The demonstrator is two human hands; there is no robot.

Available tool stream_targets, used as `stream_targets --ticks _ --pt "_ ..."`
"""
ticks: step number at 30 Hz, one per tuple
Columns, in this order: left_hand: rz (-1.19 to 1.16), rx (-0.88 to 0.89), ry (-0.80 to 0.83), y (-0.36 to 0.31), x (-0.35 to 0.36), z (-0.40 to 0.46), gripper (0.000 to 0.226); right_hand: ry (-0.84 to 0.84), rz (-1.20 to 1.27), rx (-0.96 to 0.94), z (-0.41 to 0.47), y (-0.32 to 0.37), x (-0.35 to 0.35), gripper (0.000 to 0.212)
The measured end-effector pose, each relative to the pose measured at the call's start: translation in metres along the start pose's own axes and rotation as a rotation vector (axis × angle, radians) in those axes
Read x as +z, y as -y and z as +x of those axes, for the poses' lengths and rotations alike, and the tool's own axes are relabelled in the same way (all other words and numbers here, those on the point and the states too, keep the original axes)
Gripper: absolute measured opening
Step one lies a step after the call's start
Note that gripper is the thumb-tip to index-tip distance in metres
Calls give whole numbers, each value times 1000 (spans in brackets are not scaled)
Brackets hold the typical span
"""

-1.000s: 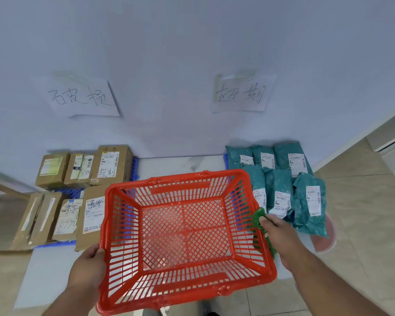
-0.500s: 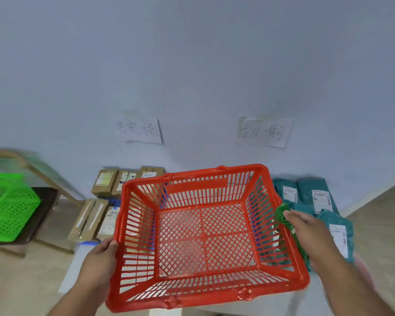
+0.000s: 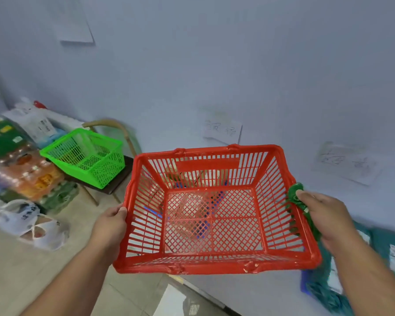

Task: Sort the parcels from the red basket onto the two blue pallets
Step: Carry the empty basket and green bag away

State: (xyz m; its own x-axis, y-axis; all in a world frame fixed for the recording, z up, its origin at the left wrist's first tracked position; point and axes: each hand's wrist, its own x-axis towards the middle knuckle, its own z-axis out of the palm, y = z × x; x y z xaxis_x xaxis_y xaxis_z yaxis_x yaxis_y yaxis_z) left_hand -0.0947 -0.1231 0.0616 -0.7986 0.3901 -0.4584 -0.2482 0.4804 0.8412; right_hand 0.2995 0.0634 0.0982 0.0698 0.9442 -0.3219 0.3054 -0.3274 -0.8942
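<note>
I hold the red basket (image 3: 217, 267) up in front of me, and nothing lies inside it. My left hand (image 3: 110, 224) grips its left rim. My right hand (image 3: 324, 215) grips its right rim together with the green handle (image 3: 294, 195). Teal bagged parcels (image 3: 379, 258) lie at the lower right on a blue pallet (image 3: 304, 283). Through the basket's mesh I make out brown cardboard parcels (image 3: 187, 208) and bits of the other blue pallet (image 3: 217, 197).
A green basket (image 3: 84, 156) rests on a wooden chair (image 3: 114, 179) at the left. Packs of drinks (image 3: 21, 172) and white plastic bags (image 3: 30, 222) crowd the floor at far left. Paper labels (image 3: 224, 131) hang on the wall.
The view has swung left and the basket has risen with both hands on it. The pallets have slid to the right and behind the basket, and the green basket came into view.
</note>
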Motion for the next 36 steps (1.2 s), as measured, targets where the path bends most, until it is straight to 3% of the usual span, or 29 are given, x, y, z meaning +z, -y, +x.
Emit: stream_targets --ticks 17,27,36 --pt "-176 19 -289 60 -326 69 28 271 -71 -191 -146 58 280 12" --pt "-187 -34 -464 61 -406 110 22 476 -127 -287 -161 88 414 16" --pt "-102 -68 -566 7 -438 215 19 538 -95 -225 -115 121 539 21"
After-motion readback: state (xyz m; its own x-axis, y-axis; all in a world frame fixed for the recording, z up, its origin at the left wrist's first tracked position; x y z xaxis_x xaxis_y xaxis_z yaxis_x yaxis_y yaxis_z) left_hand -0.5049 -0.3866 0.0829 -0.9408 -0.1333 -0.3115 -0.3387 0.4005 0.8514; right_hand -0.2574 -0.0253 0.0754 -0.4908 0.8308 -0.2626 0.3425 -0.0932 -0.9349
